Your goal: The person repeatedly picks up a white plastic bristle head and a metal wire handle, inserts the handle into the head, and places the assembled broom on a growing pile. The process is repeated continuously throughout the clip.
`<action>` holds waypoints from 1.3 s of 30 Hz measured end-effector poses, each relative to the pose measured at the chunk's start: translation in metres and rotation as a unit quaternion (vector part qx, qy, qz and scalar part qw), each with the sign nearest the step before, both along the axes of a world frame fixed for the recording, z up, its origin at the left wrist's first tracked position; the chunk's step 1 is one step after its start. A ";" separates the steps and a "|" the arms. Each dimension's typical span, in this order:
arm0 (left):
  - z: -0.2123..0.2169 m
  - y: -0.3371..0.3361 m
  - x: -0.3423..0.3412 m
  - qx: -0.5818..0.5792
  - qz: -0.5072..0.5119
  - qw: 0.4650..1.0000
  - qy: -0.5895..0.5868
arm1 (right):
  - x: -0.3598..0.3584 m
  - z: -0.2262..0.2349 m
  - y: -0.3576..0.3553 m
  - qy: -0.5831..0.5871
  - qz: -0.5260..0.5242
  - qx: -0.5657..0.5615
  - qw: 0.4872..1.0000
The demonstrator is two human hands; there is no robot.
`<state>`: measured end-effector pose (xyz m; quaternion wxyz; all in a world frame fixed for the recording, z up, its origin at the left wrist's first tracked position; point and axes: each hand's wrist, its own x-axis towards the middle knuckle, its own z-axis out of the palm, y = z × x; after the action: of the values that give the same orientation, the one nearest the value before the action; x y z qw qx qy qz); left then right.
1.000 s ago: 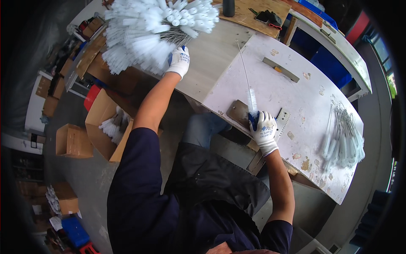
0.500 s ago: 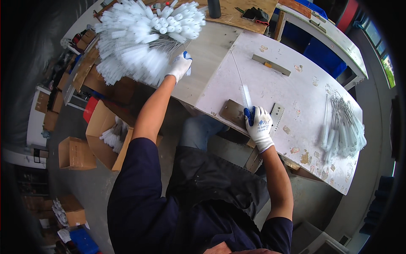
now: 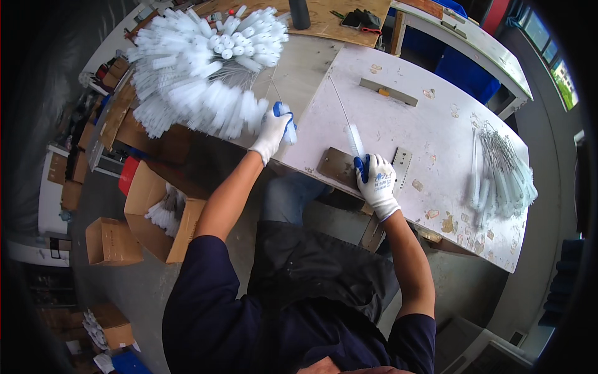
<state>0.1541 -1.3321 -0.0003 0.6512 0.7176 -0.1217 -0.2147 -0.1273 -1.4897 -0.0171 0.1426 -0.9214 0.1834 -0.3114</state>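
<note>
The left hand [image 3: 276,132], curled closed, is gripping a white-bristled wire brush [image 3: 289,132] beside the heaped brushes [image 3: 187,75]; the right hand [image 3: 377,182], also closed, is holding a second brush [image 3: 355,140] over the table [image 3: 405,131], near a metal plate [image 3: 337,163]. Snagging on the heaped brushes could be bending the first stem [image 3: 276,89] (likely springy).

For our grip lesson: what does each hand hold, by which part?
Left hand: a white brush; right hand: another white brush; both by the bristled end.
</note>
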 end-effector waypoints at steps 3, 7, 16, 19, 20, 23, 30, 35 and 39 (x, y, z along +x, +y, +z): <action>0.012 -0.006 -0.017 -0.027 0.035 0.999 -0.022 | -0.004 -0.004 0.001 0.007 -0.001 0.006 1.000; 0.008 0.005 -0.061 -0.119 -0.001 0.990 0.080 | -0.005 -0.004 0.001 0.012 -0.006 0.002 1.000; 0.021 0.037 -0.007 0.343 -0.014 0.875 -0.340 | -0.001 -0.004 0.002 0.002 -0.019 0.002 1.000; 0.043 0.041 -0.003 0.439 -0.019 0.802 -0.406 | -0.001 -0.002 -0.001 -0.002 -0.028 -0.007 1.000; 0.047 0.051 -0.004 0.451 -0.021 0.796 -0.403 | -0.002 -0.004 0.000 0.003 -0.027 -0.005 1.000; 0.047 0.075 -0.005 0.479 -0.099 0.765 -0.418 | -0.004 -0.002 0.002 0.002 -0.019 0.003 1.000; 0.021 0.112 -0.069 -0.131 -0.078 0.970 0.191 | -0.002 -0.003 0.004 0.020 -0.013 0.028 0.999; 0.033 0.057 -0.167 -0.114 -0.246 0.933 0.238 | -0.006 -0.004 0.002 -0.009 -0.037 0.030 0.999; 0.022 0.002 -0.158 -0.133 -0.181 0.960 0.167 | -0.020 -0.001 -0.010 -0.064 -0.100 0.090 0.989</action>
<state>-0.0043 -1.3300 0.0214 0.7021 0.5447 -0.1663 -0.4274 -0.1473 -1.4997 -0.0179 0.2045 -0.8601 0.2924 -0.3645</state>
